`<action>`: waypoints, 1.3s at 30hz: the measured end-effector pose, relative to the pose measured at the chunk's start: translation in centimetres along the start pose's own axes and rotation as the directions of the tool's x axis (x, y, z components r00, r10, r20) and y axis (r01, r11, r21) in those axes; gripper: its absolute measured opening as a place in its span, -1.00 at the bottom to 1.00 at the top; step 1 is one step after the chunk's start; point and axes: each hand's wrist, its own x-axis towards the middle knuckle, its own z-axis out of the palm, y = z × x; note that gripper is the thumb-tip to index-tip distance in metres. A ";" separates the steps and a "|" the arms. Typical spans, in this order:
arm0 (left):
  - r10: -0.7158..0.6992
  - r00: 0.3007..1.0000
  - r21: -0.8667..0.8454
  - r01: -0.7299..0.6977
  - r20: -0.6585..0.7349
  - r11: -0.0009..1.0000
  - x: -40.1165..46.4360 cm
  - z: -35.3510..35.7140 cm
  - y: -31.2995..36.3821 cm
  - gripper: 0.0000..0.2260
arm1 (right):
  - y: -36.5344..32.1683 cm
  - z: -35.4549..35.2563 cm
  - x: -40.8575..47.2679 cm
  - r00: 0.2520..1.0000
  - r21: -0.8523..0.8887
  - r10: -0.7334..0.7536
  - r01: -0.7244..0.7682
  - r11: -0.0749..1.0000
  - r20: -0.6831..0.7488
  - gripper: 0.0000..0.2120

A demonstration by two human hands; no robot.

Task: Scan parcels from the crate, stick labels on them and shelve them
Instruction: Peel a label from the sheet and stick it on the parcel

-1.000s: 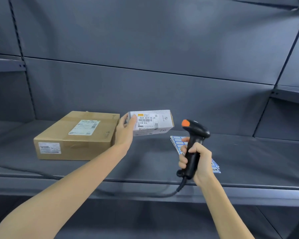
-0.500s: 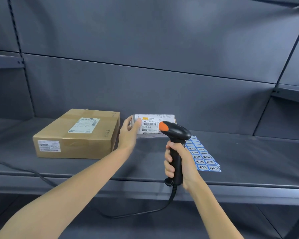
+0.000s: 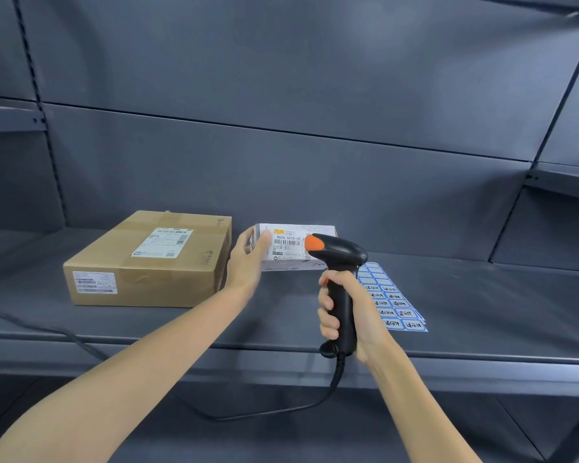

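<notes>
Parcels: a brown box (image 3: 147, 259) lies shelved; left hand (image 3: 248, 259) grips the white parcel (image 3: 291, 248), right hand (image 3: 345, 312) clasps the scanner (image 3: 340, 262). Scanning seems underway; labelling remains.

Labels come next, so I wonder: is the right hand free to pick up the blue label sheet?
Probably not yet. The right hand grips the scanner, so its fingers are taken. The label sheet lies bare on the shelf just beside it, nothing covering it.

Pretty dim, flat overhead light on dark grey shelf (image 3: 482, 312). Soft shadows under brown box (image 3: 147, 262). No real glare. Wide-angle bend at edges, uprights lean. Label print slightly soft, corners a bit smeary.
</notes>
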 end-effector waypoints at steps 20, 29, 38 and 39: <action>-0.134 0.982 0.466 0.179 -0.130 0.866 -0.4 -1.6 0.6 -0.53 | -1.3 -7.0 12.0 0.963 -0.783 -0.160 -0.074 0.618 -0.218 -0.80; -0.179 0.967 0.560 0.253 -0.184 0.789 0.5 -1.9 -0.3 -0.51 | 0.5 -5.6 13.6 0.954 -0.953 -0.199 -0.170 0.252 -0.223 -0.64; -0.200 0.959 0.559 0.279 -0.199 0.781 0.5 -1.6 0.0 -0.56 | -1.4 -8.1 13.7 0.910 -0.933 -0.215 -0.328 0.148 -0.354 -0.56; -0.201 0.960 0.561 0.278 -0.197 0.780 0.5 -1.6 -0.1 -0.56 | -1.7 -9.1 13.3 0.913 -0.931 -0.188 -0.350 0.101 -0.363 -0.50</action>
